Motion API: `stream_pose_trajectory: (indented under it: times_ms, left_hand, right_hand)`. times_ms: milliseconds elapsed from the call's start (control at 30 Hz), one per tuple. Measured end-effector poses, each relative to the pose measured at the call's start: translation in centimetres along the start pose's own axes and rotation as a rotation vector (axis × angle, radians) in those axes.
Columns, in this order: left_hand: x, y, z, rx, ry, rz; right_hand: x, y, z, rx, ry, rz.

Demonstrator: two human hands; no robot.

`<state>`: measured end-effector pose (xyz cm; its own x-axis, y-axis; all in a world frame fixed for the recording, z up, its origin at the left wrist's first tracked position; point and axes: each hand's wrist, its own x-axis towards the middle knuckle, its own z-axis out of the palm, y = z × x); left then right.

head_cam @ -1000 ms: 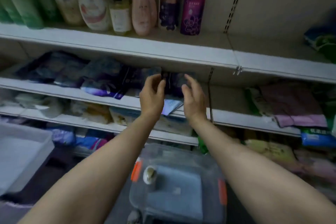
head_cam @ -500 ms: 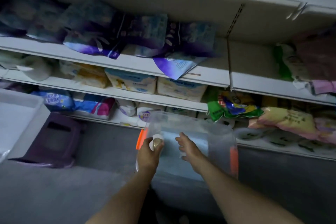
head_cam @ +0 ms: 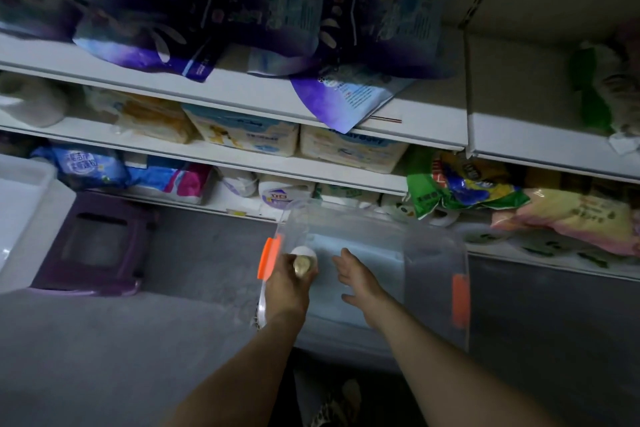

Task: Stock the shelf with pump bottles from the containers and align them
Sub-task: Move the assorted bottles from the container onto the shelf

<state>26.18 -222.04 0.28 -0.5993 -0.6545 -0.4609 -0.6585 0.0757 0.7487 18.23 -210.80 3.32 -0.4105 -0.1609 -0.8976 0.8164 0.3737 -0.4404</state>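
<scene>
A: What's the setting?
B: A dim shop aisle: white metal shelves [head_cam: 242,94] packed with purple soft packs [head_cam: 145,42] above a grey floor [head_cam: 104,340].

A: Far left?
B: A white plastic tub [head_cam: 24,215], then a purple plastic stool [head_cam: 97,246] just beside it.

A: And the container?
B: A clear plastic storage bin with orange latches [head_cam: 433,253] stands on the floor below the lowest shelf edge.

A: The hands?
B: The left hand [head_cam: 287,288] curls round a white pump bottle with a gold cap [head_cam: 303,262] at the bin's left wall. The right hand [head_cam: 356,282] hovers inside the bin, fingers spread, holding nothing.
</scene>
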Motion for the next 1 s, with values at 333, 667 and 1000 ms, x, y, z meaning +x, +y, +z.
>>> stream_pose_trajectory:
  times_ms: [333, 667, 1000]
  left_hand:
    - [1.7, 2.6, -1.8, 0.058, -0.202, 0.204]
    - [-3.1, 15.1, -3.8, -0.203, -0.288, 0.4]
    - [-12.5, 29.2, -7.5, -0.432, -0.182, 0.643]
  right_hand:
    - [-2.6, -2.0, -2.4, -0.009, -0.025, -0.064]
    - [-9.9, -4.1, -6.3, -0.032, 0.028, -0.305]
    - [-20.3, -6.5, -9.4, 0.129, -0.081, -0.586]
